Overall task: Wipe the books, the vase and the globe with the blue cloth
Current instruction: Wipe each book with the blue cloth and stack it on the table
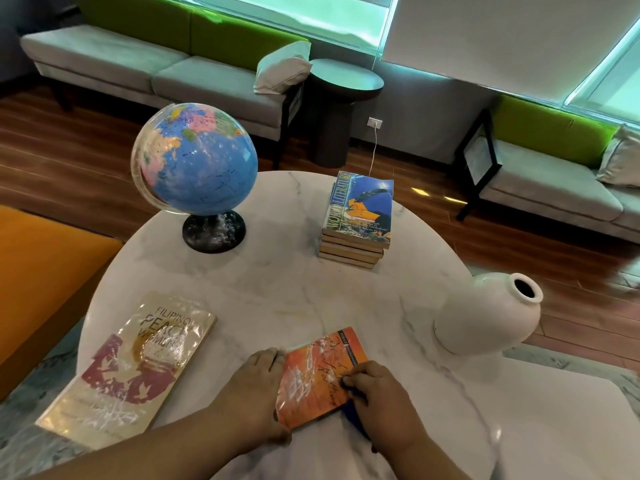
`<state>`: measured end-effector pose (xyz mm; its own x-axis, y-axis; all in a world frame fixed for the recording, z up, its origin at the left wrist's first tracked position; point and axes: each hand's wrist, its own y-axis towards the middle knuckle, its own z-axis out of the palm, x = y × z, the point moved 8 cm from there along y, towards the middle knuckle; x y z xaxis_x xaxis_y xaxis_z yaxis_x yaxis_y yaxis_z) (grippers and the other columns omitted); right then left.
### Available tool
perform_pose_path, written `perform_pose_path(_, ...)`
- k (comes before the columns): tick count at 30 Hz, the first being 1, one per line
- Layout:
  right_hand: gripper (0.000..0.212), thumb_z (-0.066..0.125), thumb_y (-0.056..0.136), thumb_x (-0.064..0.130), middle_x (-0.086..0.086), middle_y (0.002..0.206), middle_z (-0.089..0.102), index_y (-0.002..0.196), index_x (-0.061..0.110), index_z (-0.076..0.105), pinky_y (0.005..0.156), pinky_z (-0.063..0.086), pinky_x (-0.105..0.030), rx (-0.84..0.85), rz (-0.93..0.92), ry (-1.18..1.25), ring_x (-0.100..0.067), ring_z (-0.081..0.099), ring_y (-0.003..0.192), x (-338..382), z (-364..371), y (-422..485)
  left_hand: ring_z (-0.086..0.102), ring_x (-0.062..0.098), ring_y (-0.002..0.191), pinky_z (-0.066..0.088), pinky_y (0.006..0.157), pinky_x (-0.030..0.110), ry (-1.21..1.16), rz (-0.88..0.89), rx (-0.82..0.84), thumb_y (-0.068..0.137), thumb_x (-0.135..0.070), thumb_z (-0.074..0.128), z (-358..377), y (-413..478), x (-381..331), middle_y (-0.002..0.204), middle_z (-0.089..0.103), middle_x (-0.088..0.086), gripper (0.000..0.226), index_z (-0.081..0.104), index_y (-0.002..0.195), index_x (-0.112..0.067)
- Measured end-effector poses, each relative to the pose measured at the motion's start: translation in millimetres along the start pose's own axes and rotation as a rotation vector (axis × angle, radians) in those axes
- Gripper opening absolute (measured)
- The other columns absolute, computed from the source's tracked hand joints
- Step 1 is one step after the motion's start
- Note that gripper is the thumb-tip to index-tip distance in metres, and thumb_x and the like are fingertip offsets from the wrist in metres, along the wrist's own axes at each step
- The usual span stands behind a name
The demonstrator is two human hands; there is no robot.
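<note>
— How many of each thing were there?

— One globe [197, 157], upright on its dark base at the far left of the round marble table [277, 289]. One white vase [485, 313] stood near the right rim, its mouth open at the top. The books came in two lots. A stack [356, 230] sat at the far side with a blue cover on top. I counted about five in it, though the lower edges were hard to separate. Two more lay flat and apart from it: a beige book [138, 368] at the near left, overhanging the rim, and an orange book [315, 379] at the near middle.

— And the cloth?

— One blue cloth [355, 415], mostly hidden under the right hand [384, 400]. Only a dark blue strip showed, lying on the right part of the orange book.

— How were the hands set?

— The right hand was curled tight round the cloth, knuckles up, pressing it onto the cover. The left hand [258, 389] lay palm down along the book's left edge. Its fingertips touched the far corner and its thumb sat by the near corner. It was fairly flat rather than clenched, and it held nothing else.

— Was anything touching the globe, the vase or the stack?

— No, both hands were on the orange book, well apart from those three.

— What was behind the table?

— Two grey sofas [156, 74] with green backs, a dark round side table [343, 84] between them, and an orange seat [41, 278] at the left.
</note>
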<state>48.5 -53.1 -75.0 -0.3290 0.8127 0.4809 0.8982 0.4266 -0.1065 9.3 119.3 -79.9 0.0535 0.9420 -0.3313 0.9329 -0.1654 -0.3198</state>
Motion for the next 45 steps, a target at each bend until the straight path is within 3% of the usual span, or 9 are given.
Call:
perform_pose_path(6, 0.03, 0.054, 0.094, 0.018, 0.006, 0.125, 0.055, 0.122, 0.018, 0.066, 0.096, 0.033, -0.009, 0.178, -0.127, -0.017, -0.009, 0.048, 0.117, 18, 21, -3, 0.005, 0.021, 0.146, 0.004, 0.117, 0.025, 0.007, -0.003, -0.005, 0.069, -0.063, 0.069, -1, 0, 0, 0.159, 0.004, 0.004, 0.121, -0.001, 0.153, -0.01)
perform_pose_path(11, 0.023, 0.056, 0.093, 0.016, 0.006, 0.114, 0.057, 0.112, 0.015, 0.069, 0.086, 0.038, -0.007, 0.018, 0.045, 0.017, -0.003, 0.054, 0.099, -6, 3, 14, 0.007, 0.021, 0.146, 0.005, 0.118, 0.026, 0.013, -0.006, -0.003, 0.07, -0.063, 0.07, -1, 0, -1, 0.159, 0.005, 0.005, 0.121, 0.0, 0.153, -0.009)
perform_pose_path(16, 0.062, 0.033, 0.086, 0.065, 0.009, 0.121, 0.051, 0.121, 0.024, 0.063, 0.078, 0.029, 0.004, 0.087, -0.18, -0.078, 0.008, 0.044, 0.092, 13, 15, 11, 0.007, 0.021, 0.145, 0.005, 0.118, 0.026, 0.006, -0.003, -0.006, 0.068, -0.064, 0.07, 1, 1, 0, 0.159, 0.005, 0.004, 0.123, 0.0, 0.153, -0.01)
perform_pose_path(22, 0.04, 0.034, 0.101, 0.038, 0.009, 0.134, 0.042, 0.134, 0.023, 0.053, 0.096, 0.024, -0.004, 0.079, -0.133, -0.062, -0.005, 0.04, 0.116, 7, 16, 12, 0.013, 0.021, 0.143, 0.008, 0.118, 0.026, 0.005, 0.008, -0.015, 0.062, -0.066, 0.072, 4, 3, 2, 0.156, 0.012, 0.004, 0.125, 0.005, 0.153, -0.01)
perform_pose_path(25, 0.061, 0.022, 0.089, 0.062, 0.01, 0.126, 0.045, 0.126, 0.029, 0.057, 0.084, 0.027, 0.003, 0.083, -0.122, -0.026, 0.009, 0.041, 0.099, 5, 14, 12, 0.014, 0.021, 0.143, 0.009, 0.119, 0.026, 0.005, 0.017, -0.024, 0.061, -0.065, 0.072, 4, 4, 2, 0.156, 0.014, 0.005, 0.126, 0.006, 0.153, -0.009)
perform_pose_path(27, 0.028, 0.042, 0.098, 0.042, 0.006, 0.116, 0.047, 0.118, 0.031, 0.057, 0.073, 0.035, 0.0, -0.034, 0.017, -0.035, 0.003, 0.049, 0.09, -9, -4, 19, 0.014, 0.021, 0.143, 0.009, 0.118, 0.026, 0.004, 0.021, -0.024, 0.062, -0.064, 0.072, 4, 5, 1, 0.156, 0.014, 0.005, 0.124, 0.006, 0.153, -0.009)
perform_pose_path(32, 0.026, 0.046, 0.099, 0.027, 0.009, 0.123, 0.045, 0.124, 0.032, 0.055, 0.088, 0.035, -0.004, 0.132, -0.024, -0.046, 0.003, 0.048, 0.096, -6, 19, 13, 0.013, 0.021, 0.144, 0.008, 0.118, 0.025, 0.008, 0.019, -0.039, 0.064, -0.064, 0.072, 4, 3, 3, 0.156, 0.013, 0.004, 0.123, 0.006, 0.153, -0.01)
perform_pose_path(37, 0.013, 0.049, 0.096, 0.026, 0.008, 0.106, 0.053, 0.096, 0.032, 0.06, 0.05, 0.047, -0.021, 0.015, 0.184, -0.017, -0.007, 0.056, 0.084, -30, -6, 39, 0.011, 0.021, 0.144, 0.008, 0.118, 0.026, 0.015, 0.012, -0.033, 0.064, -0.064, 0.071, 5, 6, 4, 0.157, 0.011, 0.004, 0.124, 0.004, 0.153, -0.009)
perform_pose_path(45, 0.011, 0.054, 0.092, 0.008, 0.002, 0.087, 0.062, 0.086, 0.017, 0.059, 0.063, 0.046, -0.025, 0.021, 0.354, 0.292, -0.009, 0.057, 0.072, -33, -10, 46, 0.011, 0.021, 0.144, 0.007, 0.118, 0.026, 0.01, 0.023, -0.037, 0.065, -0.064, 0.072, 6, 5, 4, 0.157, 0.01, 0.003, 0.123, 0.004, 0.153, -0.01)
